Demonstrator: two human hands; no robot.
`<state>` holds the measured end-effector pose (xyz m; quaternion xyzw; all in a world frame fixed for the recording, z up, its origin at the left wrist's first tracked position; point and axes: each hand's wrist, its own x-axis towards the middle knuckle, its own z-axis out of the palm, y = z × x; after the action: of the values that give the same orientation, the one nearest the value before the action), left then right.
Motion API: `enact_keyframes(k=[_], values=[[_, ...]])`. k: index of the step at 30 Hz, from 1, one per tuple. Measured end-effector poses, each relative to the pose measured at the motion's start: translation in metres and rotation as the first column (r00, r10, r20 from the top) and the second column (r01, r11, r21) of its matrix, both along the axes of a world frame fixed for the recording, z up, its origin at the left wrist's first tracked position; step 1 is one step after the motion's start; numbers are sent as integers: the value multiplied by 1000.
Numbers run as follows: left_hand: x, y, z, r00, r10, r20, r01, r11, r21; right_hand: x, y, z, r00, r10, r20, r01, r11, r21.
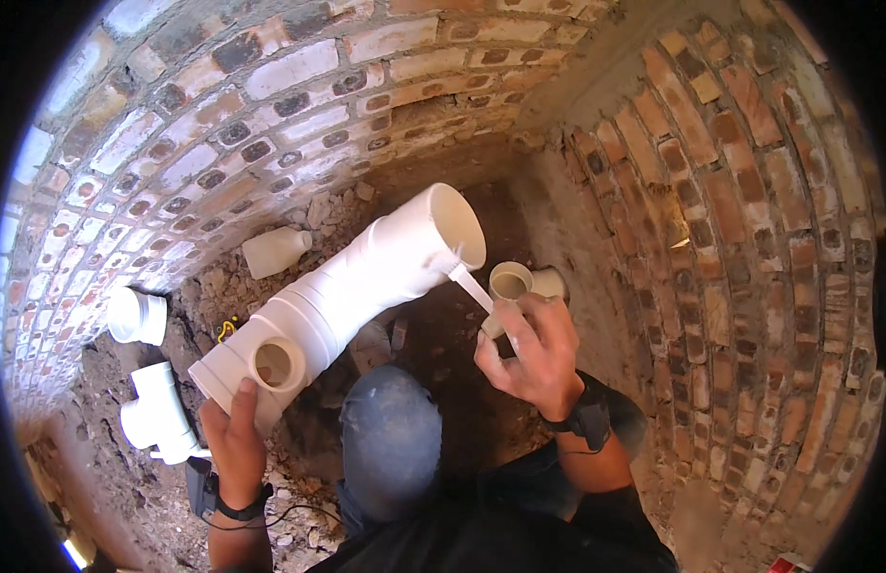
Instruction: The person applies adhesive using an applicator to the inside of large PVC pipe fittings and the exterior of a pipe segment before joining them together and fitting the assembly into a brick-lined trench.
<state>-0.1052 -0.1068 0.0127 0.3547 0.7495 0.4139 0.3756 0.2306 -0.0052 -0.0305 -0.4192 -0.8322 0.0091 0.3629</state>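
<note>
My left hand grips the lower end of a long white plastic pipe assembly, which rises diagonally to the right and has a round side opening near my thumb. My right hand pinches a white brush with a pale grip; its bristle end touches the pipe at the lower edge of the wide upper opening. Just behind my right fingers sits a beige pipe fitting with a round open end.
Curved brick walls surround me. On the rubble at left lie a white coupling, a white tee fitting and a pale plastic bottle. My grey-clad knee is low in the middle, above dark soil and broken brick.
</note>
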Motion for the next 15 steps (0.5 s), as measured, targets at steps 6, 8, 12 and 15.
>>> enact_keyframes(k=[6, 8, 12, 15], values=[[-10, 0, -8, 963, 65, 261, -77, 996, 38, 12, -1, -17, 977, -76, -201, 80, 997, 9], [-9, -2, -5, 957, 61, 285, -72, 997, 29, 19, 4, -10, 951, -146, -274, 118, 986, -113], [-16, -7, -4, 967, 95, 237, -107, 994, 38, 36, 23, -28, 814, -323, -482, 122, 907, -402], [-18, -12, 0, 984, 87, 157, -93, 995, 36, 49, 43, -30, 690, -408, -598, 22, 837, -546]])
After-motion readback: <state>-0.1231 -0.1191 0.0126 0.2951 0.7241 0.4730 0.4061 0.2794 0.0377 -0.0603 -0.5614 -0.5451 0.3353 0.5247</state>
